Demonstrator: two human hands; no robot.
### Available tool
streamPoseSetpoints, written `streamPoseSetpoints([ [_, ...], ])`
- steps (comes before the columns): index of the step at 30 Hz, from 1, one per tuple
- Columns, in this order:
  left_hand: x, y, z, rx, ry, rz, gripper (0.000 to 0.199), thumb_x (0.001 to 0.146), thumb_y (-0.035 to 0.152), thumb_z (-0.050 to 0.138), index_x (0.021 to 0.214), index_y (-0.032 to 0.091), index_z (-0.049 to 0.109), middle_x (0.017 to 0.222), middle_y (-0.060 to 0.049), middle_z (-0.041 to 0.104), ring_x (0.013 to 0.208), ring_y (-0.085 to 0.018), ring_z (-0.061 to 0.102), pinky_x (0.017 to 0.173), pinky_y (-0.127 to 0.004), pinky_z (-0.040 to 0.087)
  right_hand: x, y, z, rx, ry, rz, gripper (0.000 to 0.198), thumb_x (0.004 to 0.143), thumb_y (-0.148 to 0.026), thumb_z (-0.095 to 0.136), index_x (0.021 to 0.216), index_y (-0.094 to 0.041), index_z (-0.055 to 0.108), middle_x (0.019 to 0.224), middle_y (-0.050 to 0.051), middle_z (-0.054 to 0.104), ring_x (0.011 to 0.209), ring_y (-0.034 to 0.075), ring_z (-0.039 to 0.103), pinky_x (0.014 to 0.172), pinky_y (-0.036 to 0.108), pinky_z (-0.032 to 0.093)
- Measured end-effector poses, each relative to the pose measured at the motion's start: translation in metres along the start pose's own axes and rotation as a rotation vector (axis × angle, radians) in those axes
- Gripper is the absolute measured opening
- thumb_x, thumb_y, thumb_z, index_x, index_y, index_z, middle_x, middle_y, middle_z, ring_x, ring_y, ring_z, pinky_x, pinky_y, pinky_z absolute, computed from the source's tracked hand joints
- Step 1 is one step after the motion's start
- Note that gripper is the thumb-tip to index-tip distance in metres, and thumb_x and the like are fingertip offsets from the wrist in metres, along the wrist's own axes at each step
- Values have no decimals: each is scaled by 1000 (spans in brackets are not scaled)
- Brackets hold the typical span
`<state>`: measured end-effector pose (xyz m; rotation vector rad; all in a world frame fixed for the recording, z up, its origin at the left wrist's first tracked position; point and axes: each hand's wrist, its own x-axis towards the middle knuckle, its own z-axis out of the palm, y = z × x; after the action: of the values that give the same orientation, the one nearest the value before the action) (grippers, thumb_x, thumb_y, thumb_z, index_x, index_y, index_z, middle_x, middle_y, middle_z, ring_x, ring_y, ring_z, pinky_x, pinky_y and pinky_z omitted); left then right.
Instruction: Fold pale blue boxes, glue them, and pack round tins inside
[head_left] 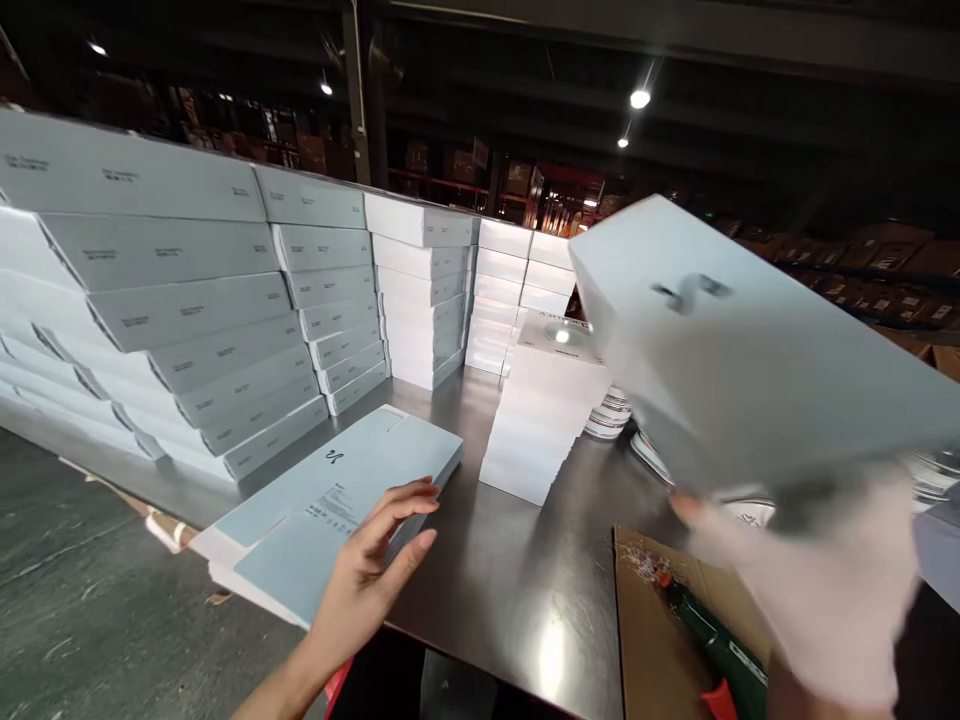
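My left hand (pixel 379 550) is open, thumb and fingers apart, over the near right edge of a pile of flat light-blue box blanks (pixel 285 510) with a dark squiggle logo and small print. Whether the fingertips touch the pile I cannot tell. At the right, my right hand (pixel 802 570), blurred by motion and pale as if covered, holds up a light-blue box (pixel 750 350) from below. The box is tilted, its logo face toward me, and most of the fingers are hidden beneath it.
Stacked light-blue boxes (pixel 202 290) line the back and left of the metal table (pixel 487 580). A tall stack of white printed sheets or booklets (pixel 540 420) stands mid-table, round white items (pixel 609 412) behind it. A green and orange tool (pixel 716 635) lies on cardboard (pixel 645 660).
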<state>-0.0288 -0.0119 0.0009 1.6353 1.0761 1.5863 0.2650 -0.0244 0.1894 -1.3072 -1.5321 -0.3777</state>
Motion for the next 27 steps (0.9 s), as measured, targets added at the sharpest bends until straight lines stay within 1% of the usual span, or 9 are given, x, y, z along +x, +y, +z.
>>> streamPoseSetpoints([
  [3,1,-10,-18,263,4,25,22,102,45,55,108,28,67,125,-12,71,133,-32,62,105,-48,55,62,-10,28,-291,-102,-173,79,63,-33,93,135,-19,64,130,12,72,114,36,70,98,47,60],
  [6,1,-15,-27,401,-20,31,26,101,46,50,106,27,67,123,-12,73,130,-32,65,101,-48,58,107,-12,72,-487,-317,-351,68,69,-22,89,131,-15,62,133,17,70,121,38,66,99,50,57],
  [9,9,-18,-37,525,-58,19,29,99,48,49,105,27,68,124,-11,74,131,-30,64,102,-45,57,118,-13,97,-539,-466,-418,66,74,-27,87,132,-10,61,138,21,66,129,39,62,99,52,56],
  [13,41,-35,-71,812,-2,-107,49,93,54,50,125,21,63,142,-19,62,137,-39,54,111,-56,45,75,-19,75,-406,-276,-545,68,86,-41,77,143,-12,52,152,21,55,142,44,48,106,65,49],
  [15,59,-51,-91,990,69,-259,66,89,59,57,132,9,58,145,-30,55,139,-51,46,108,-71,38,35,-21,51,-280,-152,-588,52,96,-39,62,140,-14,52,144,18,61,135,37,56,106,56,51],
  [16,68,-58,-100,1057,62,-347,69,84,61,65,126,7,61,136,-31,60,134,-53,50,104,-72,40,14,-21,39,-187,-144,-589,45,100,-37,55,138,-14,53,137,17,66,128,32,62,104,48,54],
  [20,86,-69,-117,1217,-45,-570,42,91,55,71,103,14,70,105,-10,75,96,-27,73,86,-48,58,-70,-1,20,45,-296,-588,36,102,-28,51,136,-17,51,122,11,73,114,20,69,99,31,55],
  [23,85,-47,-118,1303,-32,-493,43,98,52,61,108,11,67,114,-14,73,102,-29,73,84,-42,59,-111,22,27,67,-339,-513,28,103,-26,48,129,-19,56,115,8,76,107,17,72,94,27,56],
  [27,64,0,-117,1360,93,-347,63,103,62,35,122,7,56,114,-19,72,93,-36,77,66,-37,58,-131,31,25,-131,-170,-504,23,100,-22,50,120,-14,59,93,11,75,83,24,72,76,36,56],
])
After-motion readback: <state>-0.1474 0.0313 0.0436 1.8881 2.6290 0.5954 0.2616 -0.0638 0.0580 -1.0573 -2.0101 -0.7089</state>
